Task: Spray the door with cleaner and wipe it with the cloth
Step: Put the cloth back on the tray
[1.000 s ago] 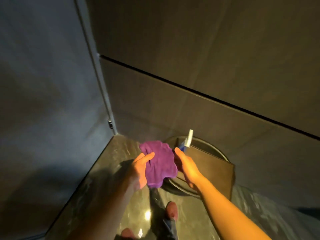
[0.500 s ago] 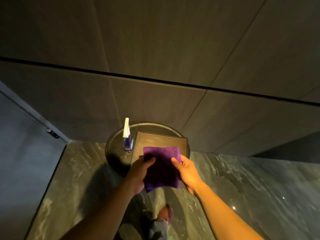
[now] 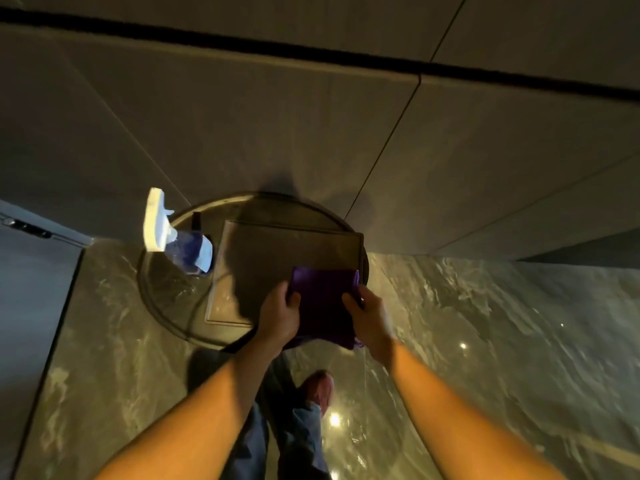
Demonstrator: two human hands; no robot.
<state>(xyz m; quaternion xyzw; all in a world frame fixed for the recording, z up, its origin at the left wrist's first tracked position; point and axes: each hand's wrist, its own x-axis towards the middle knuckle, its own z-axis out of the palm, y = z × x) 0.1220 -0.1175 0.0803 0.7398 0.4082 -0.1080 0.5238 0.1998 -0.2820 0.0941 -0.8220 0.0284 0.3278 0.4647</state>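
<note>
A folded purple cloth (image 3: 325, 306) is held between both hands over the near right corner of a rectangular tray (image 3: 287, 251). My left hand (image 3: 278, 315) grips its left edge and my right hand (image 3: 372, 315) grips its right edge. A spray bottle (image 3: 180, 237) with a white trigger head and blue body stands upright on the left side of a round glass table (image 3: 166, 292). The grey door (image 3: 31, 292) shows only as a sliver at the far left, with its hinge at the top.
Large brown wall panels (image 3: 311, 133) with dark seams fill the upper view right behind the table. The floor (image 3: 485, 341) is glossy marble with light reflections. My legs and one shoe (image 3: 320, 388) are below the hands.
The view swung right and down, so the door slid out to the left edge. The loose cloth became a folded square and moved lower over the tray, held by both hands throughout.
</note>
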